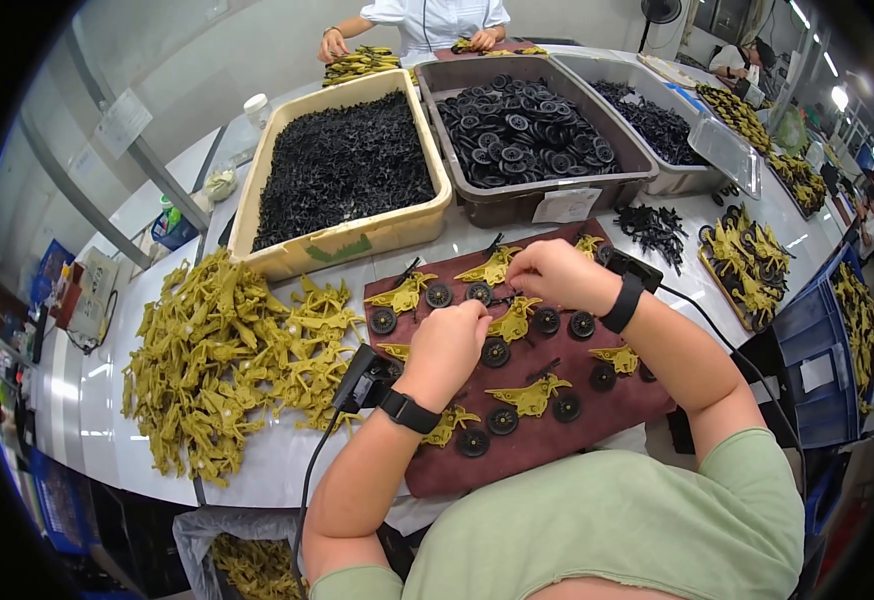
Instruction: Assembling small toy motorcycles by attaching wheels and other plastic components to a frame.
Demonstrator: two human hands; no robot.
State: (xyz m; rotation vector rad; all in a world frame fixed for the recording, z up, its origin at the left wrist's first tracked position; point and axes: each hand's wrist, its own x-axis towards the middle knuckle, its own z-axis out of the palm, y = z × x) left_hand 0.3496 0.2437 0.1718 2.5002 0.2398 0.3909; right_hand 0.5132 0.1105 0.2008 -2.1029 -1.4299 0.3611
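Over a dark red mat (587, 425), my left hand (447, 348) and my right hand (560, 276) are close together, fingers pinched. Whatever lies between the fingertips is too small and covered to name; a thin black piece (501, 300) shows between the hands. Yellow plastic toy motorcycle bodies (529, 397) lie in rows on the mat, with black wheels (503, 420) beside them and slim black parts at some. One yellow body (515, 320) sits just below my fingertips. Another body (487, 268) is beyond them, near my right fingers.
Yellow bodies form a big heap (207, 360) on the left. Behind the mat stand a cream tub (347, 245) of small black parts, a grey tub (547, 190) of wheels and another grey bin (672, 178). Cables trail from wrist devices. Across the table a person (437, 22) handles parts.
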